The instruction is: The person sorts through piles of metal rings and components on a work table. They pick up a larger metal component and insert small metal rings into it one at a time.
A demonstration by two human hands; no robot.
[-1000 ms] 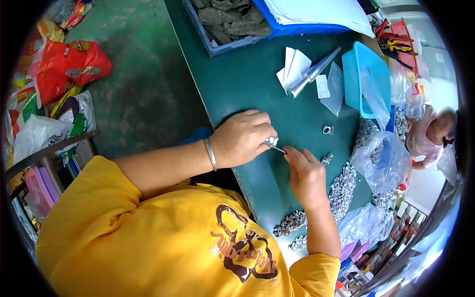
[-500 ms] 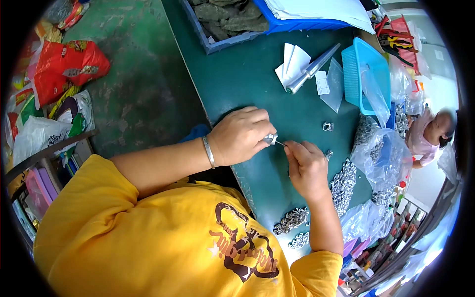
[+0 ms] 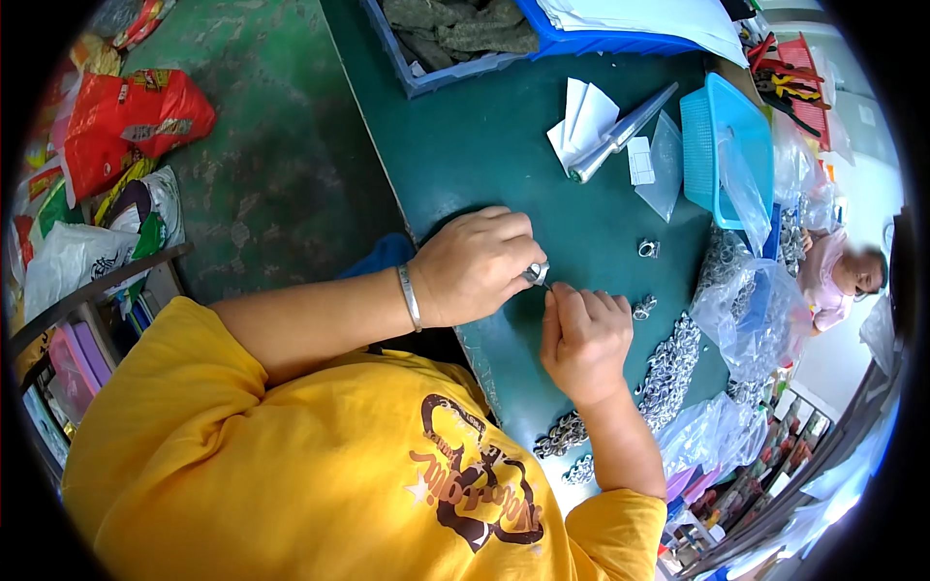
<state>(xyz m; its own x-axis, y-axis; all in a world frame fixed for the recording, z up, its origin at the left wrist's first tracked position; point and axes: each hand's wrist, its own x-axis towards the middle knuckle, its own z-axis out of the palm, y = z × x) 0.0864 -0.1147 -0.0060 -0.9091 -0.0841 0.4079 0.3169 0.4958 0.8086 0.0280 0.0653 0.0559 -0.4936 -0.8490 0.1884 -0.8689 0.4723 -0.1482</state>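
My left hand (image 3: pixel 475 266), with a silver bangle (image 3: pixel 409 297) on its wrist, is closed on a small shiny silver metal piece (image 3: pixel 536 274) that sticks out between thumb and fingers. My right hand (image 3: pixel 587 344) is pinched on a thin dark metal pin (image 3: pixel 549 286), its tip close to the metal piece; whether they touch I cannot tell. Beyond the right hand a ring-like silver piece (image 3: pixel 648 249) lies alone on the green table (image 3: pixel 465 136). A few small silver pieces (image 3: pixel 644 308) and a heap of silver rings or links (image 3: pixel 668 373) lie to its right.
Clear bags (image 3: pixel 756 310) of metal pieces line the right side. Further off are a turquoise basket (image 3: pixel 727 145), a tapered metal rod (image 3: pixel 620 136), folded paper (image 3: pixel 584 121) and a blue tray (image 3: pixel 620 37). Another person (image 3: pixel 833 281) sits at far right. Bags (image 3: pixel 136 121) stand at left.
My right hand has moved a little left and nearer to me, and less of the pin shows. My left hand has turned the metal piece slightly. The view has shifted a little.
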